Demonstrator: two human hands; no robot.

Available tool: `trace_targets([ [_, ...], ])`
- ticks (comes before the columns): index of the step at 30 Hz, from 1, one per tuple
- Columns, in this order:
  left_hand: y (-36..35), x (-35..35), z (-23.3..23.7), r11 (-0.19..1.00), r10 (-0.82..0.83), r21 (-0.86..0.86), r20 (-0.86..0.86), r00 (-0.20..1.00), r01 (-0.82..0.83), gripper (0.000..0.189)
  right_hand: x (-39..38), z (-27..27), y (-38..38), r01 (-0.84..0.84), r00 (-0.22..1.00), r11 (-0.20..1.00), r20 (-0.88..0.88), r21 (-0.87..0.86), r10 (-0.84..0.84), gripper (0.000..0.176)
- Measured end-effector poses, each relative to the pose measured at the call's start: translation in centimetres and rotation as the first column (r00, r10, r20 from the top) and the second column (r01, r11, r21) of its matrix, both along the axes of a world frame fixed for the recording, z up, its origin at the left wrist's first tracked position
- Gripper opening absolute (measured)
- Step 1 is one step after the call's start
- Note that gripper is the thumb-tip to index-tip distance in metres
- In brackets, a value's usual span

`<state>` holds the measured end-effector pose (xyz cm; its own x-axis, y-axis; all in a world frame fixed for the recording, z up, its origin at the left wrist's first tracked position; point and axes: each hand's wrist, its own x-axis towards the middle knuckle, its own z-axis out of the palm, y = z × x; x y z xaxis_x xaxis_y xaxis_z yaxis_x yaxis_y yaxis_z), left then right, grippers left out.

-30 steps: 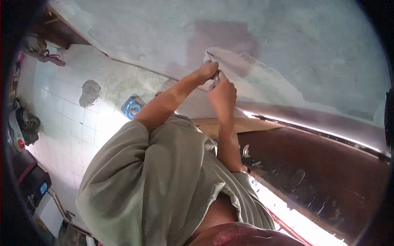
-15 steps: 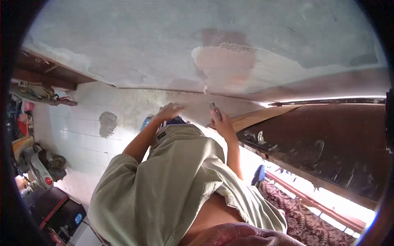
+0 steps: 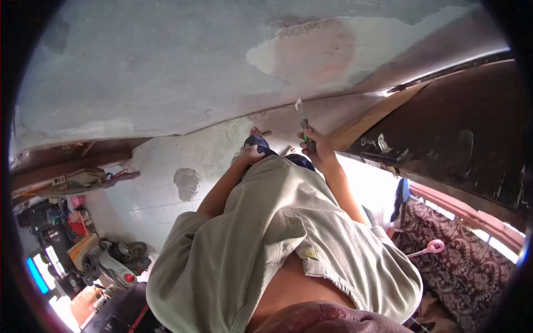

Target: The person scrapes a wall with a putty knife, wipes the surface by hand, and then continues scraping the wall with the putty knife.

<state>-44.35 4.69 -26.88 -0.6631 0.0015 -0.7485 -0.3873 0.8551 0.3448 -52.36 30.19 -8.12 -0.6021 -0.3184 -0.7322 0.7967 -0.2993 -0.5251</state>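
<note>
Right hand [image 3: 318,146], left hand [image 3: 251,156] drawn back from grey plastered wall [image 3: 166,66], now apart: right clamped round metal-bladed, green-and-dark-handled tool [image 3: 303,121], blade pointing away from body; left at dark-blue cloth trousers [image 3: 257,142], grip unclear.

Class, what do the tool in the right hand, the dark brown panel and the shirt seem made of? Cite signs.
Tool: blade probably metal, thin and pale; dark handle perhaps plastic, with green.
Dark brown panel: perhaps painted wood; faint sheen, scuffs.
Shirt: matte cloth, softly folded; fibre unclear.
</note>
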Motion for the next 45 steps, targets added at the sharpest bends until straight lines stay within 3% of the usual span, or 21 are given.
trace_targets([
  [3,-1.3,-1.1,0.3,0.998,-0.01,-0.054,0.028,1.0,0.011,0.074,-0.5,-0.6,-1.1,0.113,0.989,0.982,0.116,-0.154,-0.096,0.018],
  [5,-2.6,-1.9,0.6,0.999,-0.023,0.041,-0.081,0.996,0.026,0.056,-0.7,-1.5,-1.6,0.181,0.975,0.928,0.182,-0.324,-0.126,0.015],
  [7,-4.2,-3.7,0.0,0.994,-0.076,0.067,-0.061,0.995,0.08,0.05,-0.9,-1.9,-2.6,0.238,0.962,0.914,0.21,-0.329,-0.175,0.013],
  [9,-5.9,-6.0,-0.9,0.777,-0.551,0.06,-0.418,0.723,0.627,0.045,-0.8,-2.1,-3.9,0.328,0.941,0.835,0.229,-0.441,-0.249,0.011],
  [10,-6.7,-7.4,-1.6,0.751,-0.585,0.052,-0.409,0.7,0.658,0.045,-0.7,-3.1,-4.6,0.363,0.93,0.816,0.234,-0.45,-0.284,0.011],
  [12,-7.4,-10.2,-3.0,0.84,-0.237,0.408,-0.32,0.917,0.359,0.061,-0.2,-5.6,-6.6,0.312,0.931,0.91,-0.105,-0.274,-0.35,0.018],
  [13,-7.7,-11.4,-3.3,0.817,-0.065,0.549,-0.212,0.975,0.174,0.069,-0.2,-4.2,-8.1,0.364,0.909,0.886,-0.096,-0.288,-0.405,0.018],
  [14,-7.6,-12.9,-0.9,0.815,-0.125,0.536,-0.208,0.97,0.221,0.069,-0.8,-1.0,-9.7,0.469,0.878,0.848,0.026,-0.248,-0.478,0.021],
  [16,-6.1,-15.7,8.8,0.779,0.13,0.586,0.195,0.972,-0.222,0.071,-1.1,-0.3,-12.7,0.614,0.79,0.761,0.167,-0.21,-0.591,0.024],
  [19,-7.7,-18.3,12.2,0.752,0.086,0.628,0.208,0.974,-0.2,0.085,-1.3,-2.9,-18.1,0.6,0.788,0.767,0.002,-0.228,-0.615,0.027],
  [21,-8.9,-19.6,12.4,0.732,0.02,0.659,0.235,0.972,-0.174,0.088,-1.2,-3.5,-21.8,0.572,0.8,0.82,-0.232,0.019,-0.553,0.037],
  [23,-9.6,-20.2,11.6,0.707,0.052,0.663,0.297,0.953,-0.245,0.088,-0.7,-4.0,-23.5,0.613,0.78,0.79,-0.157,-0.007,-0.606,0.043],
  [25,-9.2,-20.0,13.6,0.734,0.056,0.621,0.347,0.936,-0.274,0.079,-0.4,-3.8,-25.8,0.572,0.807,0.819,-0.193,0.028,-0.557,0.037],
  [27,-9.7,-20.2,12.9,0.642,0.137,0.642,0.441,0.887,-0.419,0.066,-0.2,-3.0,-27.8,0.616,0.786,0.787,-0.085,0.039,-0.612,0.037],
  [28,-9.9,-20.3,12.8,0.671,0.106,0.629,0.443,0.89,-0.393,0.066,-0.3,-2.8,-28.5,0.634,0.764,0.766,-0.235,0.101,-0.601,0.037],
  [30,-10.1,-20.2,12.7,0.491,0.061,0.739,0.499,0.864,-0.462,0.055,-0.4,-2.7,-29.3,0.672,0.707,0.722,-0.431,0.164,-0.561,0.04],
  [34,-8.6,-20.3,14.3,0.544,0.178,0.659,0.515,0.839,-0.52,0.046,-0.9,-3.8,-29.9,0.746,0.607,0.635,-0.597,0.2,-0.524,0.041],
  [39,-8.1,-20.2,14.5,0.65,0.205,0.612,0.43,0.879,-0.451,0.024,-0.4,-1.2,-29.4,0.656,0.718,0.533,-0.66,0.534,-0.223,0.043],
  [40,-8.0,-20.7,14.1,0.658,0.195,0.608,0.433,0.88,-0.445,0.024,-0.8,-0.7,-28.7,0.661,0.717,0.526,-0.656,0.535,-0.234,0.043],
  [42,-8.0,-21.5,13.5,0.682,0.127,0.616,0.432,0.893,-0.395,0.024,-1.4,-0.3,-27.9,0.533,0.819,0.72,-0.485,0.445,-0.307,0.044],
  [45,-7.9,-20.6,14.5,0.734,0.247,0.518,0.4,0.883,-0.44,0.025,-0.8,-0.1,-28.7,0.616,0.755,0.611,-0.594,0.497,-0.277,0.044],
])
